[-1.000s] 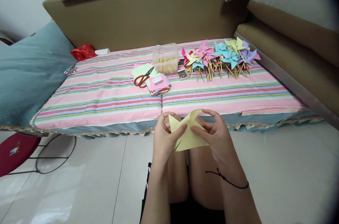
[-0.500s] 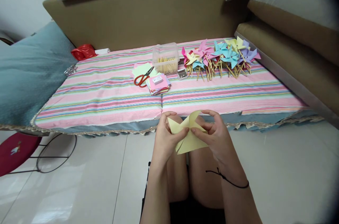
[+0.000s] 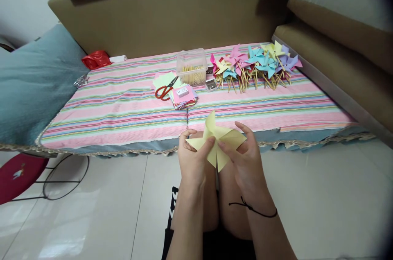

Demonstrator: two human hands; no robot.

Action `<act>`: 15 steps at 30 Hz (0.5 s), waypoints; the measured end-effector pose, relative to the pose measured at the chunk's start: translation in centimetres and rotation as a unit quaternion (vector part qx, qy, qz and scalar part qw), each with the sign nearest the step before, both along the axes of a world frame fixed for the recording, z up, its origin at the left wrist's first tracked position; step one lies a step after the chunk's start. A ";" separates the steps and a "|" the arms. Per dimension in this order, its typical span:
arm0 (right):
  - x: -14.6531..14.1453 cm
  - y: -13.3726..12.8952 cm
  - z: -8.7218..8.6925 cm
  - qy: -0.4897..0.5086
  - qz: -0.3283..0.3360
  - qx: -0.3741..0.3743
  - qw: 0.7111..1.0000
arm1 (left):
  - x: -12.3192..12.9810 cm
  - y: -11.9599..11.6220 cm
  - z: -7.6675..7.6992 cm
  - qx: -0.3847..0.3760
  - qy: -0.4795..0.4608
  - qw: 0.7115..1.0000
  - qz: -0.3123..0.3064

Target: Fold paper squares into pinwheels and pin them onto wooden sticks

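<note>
A pale yellow paper pinwheel [image 3: 225,134], slit and partly folded, is held above my knees. My left hand [image 3: 194,155] pinches it from the left, thumb pressed near the paper's middle. From the other side my right hand [image 3: 245,155] grips it, its thumb also close to the centre and its index finger raised along the edge. One blade points up and away, and two flaps with a slit between them hang toward me. The fingers behind the paper are partly hidden.
On the striped cloth [image 3: 123,108] lie red-handled scissors [image 3: 164,91], a stack of coloured paper squares [image 3: 186,100], a clear box [image 3: 192,65] of wooden sticks, a small pin box [image 3: 211,84] and several finished pinwheels [image 3: 236,57]. A red stool [image 3: 21,176] stands at left.
The yellow paper has been turned in my hands, so one blade now points up and a slit faces me. Both hands have shifted slightly left.
</note>
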State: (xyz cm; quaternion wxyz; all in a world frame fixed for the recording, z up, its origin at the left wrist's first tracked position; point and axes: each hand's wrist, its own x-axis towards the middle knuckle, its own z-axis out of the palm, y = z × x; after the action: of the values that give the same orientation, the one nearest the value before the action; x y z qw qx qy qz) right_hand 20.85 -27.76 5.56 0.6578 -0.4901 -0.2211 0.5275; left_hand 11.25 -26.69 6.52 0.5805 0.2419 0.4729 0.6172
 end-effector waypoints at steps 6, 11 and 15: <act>0.1 0.1 -0.1 -0.014 -0.016 -0.006 1.000 | -0.2 -0.3 0.2 0.015 0.048 0.998 -0.034; 1.8 0.0 -0.6 -0.047 0.049 -0.023 0.997 | -2.2 -0.1 0.2 0.001 0.108 0.982 -0.156; 3.1 -0.1 -1.1 -0.073 0.127 -0.044 0.988 | -3.3 0.1 0.4 -0.008 0.131 0.969 -0.211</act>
State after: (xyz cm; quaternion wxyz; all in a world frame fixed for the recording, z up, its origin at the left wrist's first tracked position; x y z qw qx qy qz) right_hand 23.91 -27.84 4.45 0.5452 -0.5243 -0.3055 0.5785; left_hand 7.98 -26.60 6.91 0.6324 0.4102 0.4882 0.4399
